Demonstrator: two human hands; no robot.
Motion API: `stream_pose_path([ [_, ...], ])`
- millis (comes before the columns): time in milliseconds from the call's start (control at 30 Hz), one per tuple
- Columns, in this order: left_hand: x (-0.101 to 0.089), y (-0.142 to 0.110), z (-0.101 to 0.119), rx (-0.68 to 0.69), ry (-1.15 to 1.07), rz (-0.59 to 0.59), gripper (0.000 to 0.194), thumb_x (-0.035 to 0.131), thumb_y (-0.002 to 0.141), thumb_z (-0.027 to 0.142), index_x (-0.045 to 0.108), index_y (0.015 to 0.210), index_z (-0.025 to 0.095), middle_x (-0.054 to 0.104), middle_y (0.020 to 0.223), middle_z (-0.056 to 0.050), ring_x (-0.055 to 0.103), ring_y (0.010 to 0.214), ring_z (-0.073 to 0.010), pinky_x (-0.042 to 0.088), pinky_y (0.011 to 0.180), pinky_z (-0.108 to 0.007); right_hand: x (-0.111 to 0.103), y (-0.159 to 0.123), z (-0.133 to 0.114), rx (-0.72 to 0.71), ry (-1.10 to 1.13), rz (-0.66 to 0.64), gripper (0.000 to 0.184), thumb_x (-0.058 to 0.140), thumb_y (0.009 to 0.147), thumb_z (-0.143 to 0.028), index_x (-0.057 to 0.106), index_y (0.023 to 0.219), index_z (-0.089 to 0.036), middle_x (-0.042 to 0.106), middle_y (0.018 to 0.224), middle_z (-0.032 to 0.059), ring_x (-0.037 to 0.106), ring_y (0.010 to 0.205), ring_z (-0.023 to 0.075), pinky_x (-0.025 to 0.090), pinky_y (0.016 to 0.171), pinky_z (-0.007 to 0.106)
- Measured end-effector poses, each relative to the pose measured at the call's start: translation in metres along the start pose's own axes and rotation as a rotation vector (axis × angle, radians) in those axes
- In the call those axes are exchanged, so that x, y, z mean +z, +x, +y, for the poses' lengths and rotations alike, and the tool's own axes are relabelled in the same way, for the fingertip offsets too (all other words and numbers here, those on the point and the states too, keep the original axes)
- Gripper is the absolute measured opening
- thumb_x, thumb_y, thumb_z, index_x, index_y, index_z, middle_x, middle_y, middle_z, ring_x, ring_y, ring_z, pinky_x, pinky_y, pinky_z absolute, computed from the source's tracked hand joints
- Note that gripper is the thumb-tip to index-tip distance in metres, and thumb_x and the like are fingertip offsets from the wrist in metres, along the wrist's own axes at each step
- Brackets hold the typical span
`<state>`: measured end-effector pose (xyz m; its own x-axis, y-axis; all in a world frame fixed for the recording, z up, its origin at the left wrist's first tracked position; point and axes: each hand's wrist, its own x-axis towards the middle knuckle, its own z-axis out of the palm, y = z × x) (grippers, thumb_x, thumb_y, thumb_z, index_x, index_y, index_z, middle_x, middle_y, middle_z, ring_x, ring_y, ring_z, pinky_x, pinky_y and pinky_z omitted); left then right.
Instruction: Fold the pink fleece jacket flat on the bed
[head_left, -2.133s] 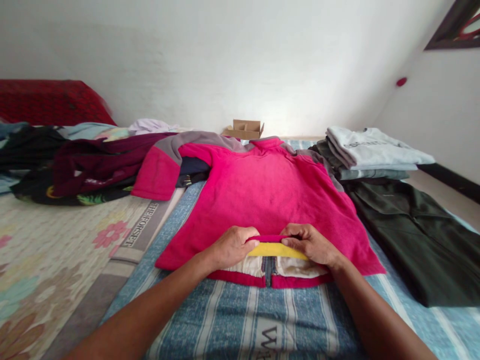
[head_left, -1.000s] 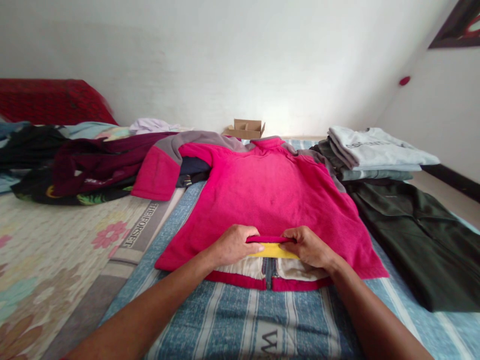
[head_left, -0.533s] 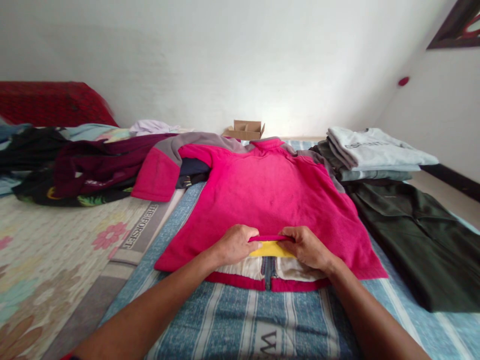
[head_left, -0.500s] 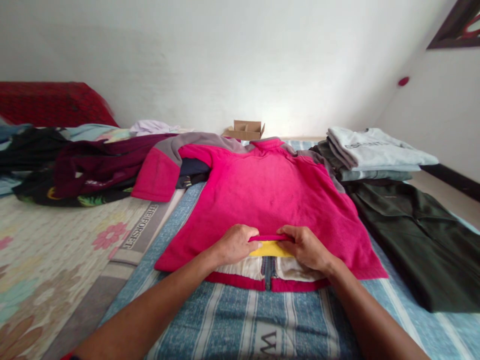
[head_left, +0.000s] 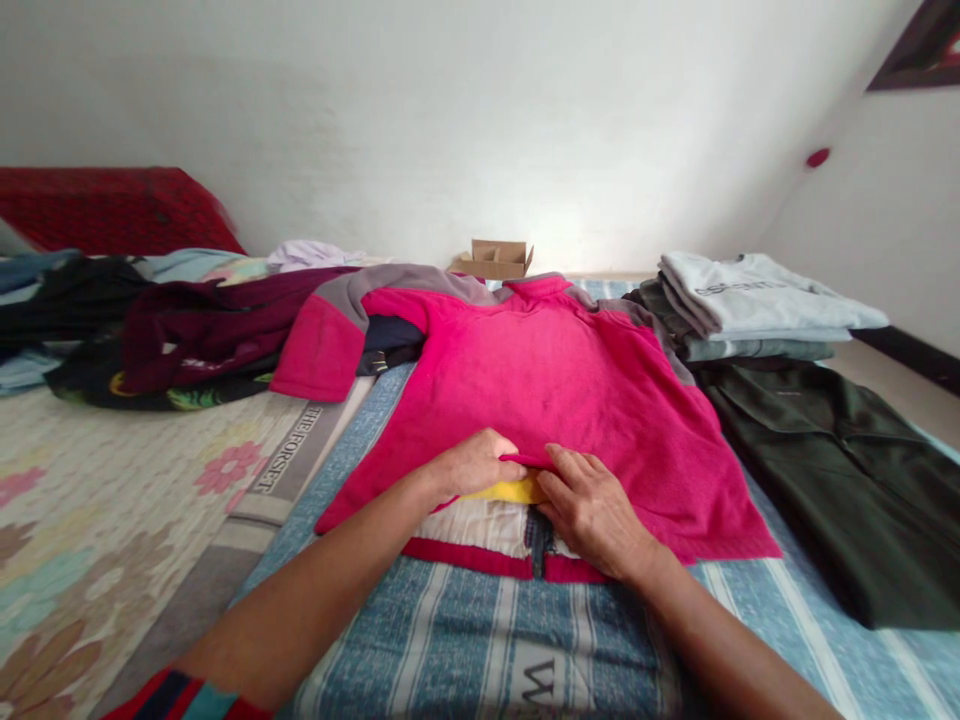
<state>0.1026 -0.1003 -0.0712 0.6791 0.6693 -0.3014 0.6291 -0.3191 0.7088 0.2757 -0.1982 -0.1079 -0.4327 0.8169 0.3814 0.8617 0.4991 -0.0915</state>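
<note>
A bright pink fleece jacket [head_left: 540,370] with grey shoulders is spread on the bed, collar away from me. Its left sleeve is stretched out to the side. My left hand [head_left: 480,465] pinches the raised middle of the bottom hem. Just beside it, my right hand [head_left: 589,505] has its fingers bent over the same hem, its thumb lower down. Beneath the lifted edge show a yellow strip [head_left: 506,491], the pale lining [head_left: 480,525] and a dark zip [head_left: 538,545] on the lower layer.
On the right lie a folded dark green garment [head_left: 832,480] and a stack of folded clothes [head_left: 765,300]. A heap of loose clothes [head_left: 202,330] is at the left. A small cardboard box [head_left: 501,262] stands by the wall, on the blue striped bedspread's [head_left: 450,640] far side.
My right hand has shifted left, closer to my left hand, and its fingers lie further over the hem. The hem is bunched and slightly higher, covering part of the yellow strip.
</note>
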Motion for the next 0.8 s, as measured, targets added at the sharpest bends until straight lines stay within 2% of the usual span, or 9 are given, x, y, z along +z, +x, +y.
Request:
stream_pose_path([
  [167,-0.003,0.005,0.0,-0.005,0.039,0.003,0.025,0.05,0.072,0.035,0.05,0.058,0.014,0.042,0.057,0.004,0.037,0.055,-0.0098,0.024,0.049,-0.022,0.009,-0.001,0.002,-0.02,0.007,0.073,0.021,0.041,0.091,-0.014,0.062,0.094,-0.015,0.058,0.103,0.0124,0.051,0.088,0.0224,0.041,0.077,0.035],
  [367,-0.003,0.008,-0.003,0.026,0.109,-0.01,0.023,0.048,0.073,0.035,0.05,0.06,0.015,0.042,0.058,0.004,0.039,0.057,-0.01,0.024,0.05,-0.022,0.013,-0.004,0.006,-0.007,0.108,0.114,0.024,0.042,0.09,-0.011,0.056,0.072,-0.016,0.056,0.079,0.006,0.047,0.072,0.0177,0.036,0.067,0.03],
  [500,-0.004,0.006,-0.002,0.039,0.135,-0.034,0.023,0.048,0.073,0.033,0.052,0.061,0.014,0.045,0.059,0.004,0.04,0.057,-0.0101,0.024,0.051,-0.022,0.012,-0.006,0.008,-0.001,0.171,0.131,0.028,0.039,0.09,-0.011,0.052,0.067,-0.017,0.053,0.072,0.0036,0.044,0.067,0.0154,0.032,0.063,0.028],
  [667,-0.007,0.004,-0.002,0.083,0.181,-0.063,0.023,0.048,0.073,0.033,0.051,0.061,0.014,0.046,0.059,0.004,0.04,0.056,-0.0097,0.025,0.051,-0.022,0.001,-0.007,0.01,0.019,0.28,0.052,0.027,0.04,0.092,-0.014,0.053,0.068,-0.017,0.054,0.073,0.0038,0.046,0.068,0.0139,0.031,0.063,0.026],
  [800,-0.009,0.002,-0.001,0.139,0.231,-0.159,0.024,0.05,0.073,0.033,0.048,0.057,0.015,0.042,0.055,0.005,0.037,0.053,-0.0086,0.022,0.049,-0.022,-0.01,-0.01,0.01,0.007,0.423,-0.045,0.024,0.044,0.092,-0.017,0.055,0.07,-0.016,0.054,0.073,0.003,0.048,0.069,0.0127,0.031,0.062,0.024],
])
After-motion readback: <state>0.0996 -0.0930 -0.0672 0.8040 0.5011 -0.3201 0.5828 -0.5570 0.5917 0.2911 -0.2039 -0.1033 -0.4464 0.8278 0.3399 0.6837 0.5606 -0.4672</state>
